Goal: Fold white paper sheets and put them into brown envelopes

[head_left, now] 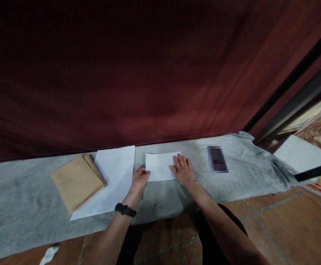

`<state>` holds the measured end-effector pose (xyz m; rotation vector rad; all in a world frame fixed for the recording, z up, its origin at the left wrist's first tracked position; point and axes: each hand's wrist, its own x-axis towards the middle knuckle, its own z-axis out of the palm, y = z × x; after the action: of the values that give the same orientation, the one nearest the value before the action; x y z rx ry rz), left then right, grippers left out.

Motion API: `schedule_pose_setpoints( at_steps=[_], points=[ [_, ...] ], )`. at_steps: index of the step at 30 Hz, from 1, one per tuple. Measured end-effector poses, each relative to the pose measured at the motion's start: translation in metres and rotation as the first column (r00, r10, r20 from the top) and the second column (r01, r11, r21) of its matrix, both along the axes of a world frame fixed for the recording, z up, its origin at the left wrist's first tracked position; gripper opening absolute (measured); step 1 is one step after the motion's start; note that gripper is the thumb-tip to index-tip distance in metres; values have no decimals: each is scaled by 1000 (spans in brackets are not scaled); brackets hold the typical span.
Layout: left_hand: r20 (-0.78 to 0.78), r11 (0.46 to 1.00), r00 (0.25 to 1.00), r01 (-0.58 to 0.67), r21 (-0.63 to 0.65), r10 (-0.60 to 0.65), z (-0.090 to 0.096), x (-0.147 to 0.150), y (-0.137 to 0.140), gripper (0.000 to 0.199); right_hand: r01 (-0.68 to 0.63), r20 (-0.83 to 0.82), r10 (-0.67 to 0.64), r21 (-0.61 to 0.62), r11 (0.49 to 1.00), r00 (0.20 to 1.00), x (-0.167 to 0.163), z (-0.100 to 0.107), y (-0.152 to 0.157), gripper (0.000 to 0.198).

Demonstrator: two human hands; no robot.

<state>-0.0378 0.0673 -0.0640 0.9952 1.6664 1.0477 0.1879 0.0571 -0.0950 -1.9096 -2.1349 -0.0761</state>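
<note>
A small white sheet of paper (160, 166), perhaps folded, lies flat on the grey cloth in front of me. My left hand (140, 178) pinches its lower left edge between thumb and curled fingers. Fingers spread, my right hand (183, 170) rests flat on the sheet's right end. To the left is larger white paper (115, 176), partly covered by a stack of brown envelopes (76, 180). A dark wristband (125, 210) circles my left wrist.
Grey cloth (19, 198) covers the long, narrow surface, backed by a dark red curtain (149, 92). A blurred-out phone-like object (218, 159) lies to the right. Dark bars (295, 77) and a white board (301, 152) stand farther right. Below is a tiled floor (293, 221) with a white scrap (49, 254).
</note>
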Motion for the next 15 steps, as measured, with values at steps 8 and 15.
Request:
schedule_pose_setpoints(
  at_steps=[8, 15],
  points=[
    [174, 982, 978, -89, -165, 118, 25, -7, -12, 27, -318, -125, 314, -6, 948, 941, -12, 31, -18, 75],
    [587, 994, 807, 4, -105, 59, 52, 9, -17, 24, -373, -466, 358, 63, 926, 809, -17, 58, -21, 53]
  ],
)
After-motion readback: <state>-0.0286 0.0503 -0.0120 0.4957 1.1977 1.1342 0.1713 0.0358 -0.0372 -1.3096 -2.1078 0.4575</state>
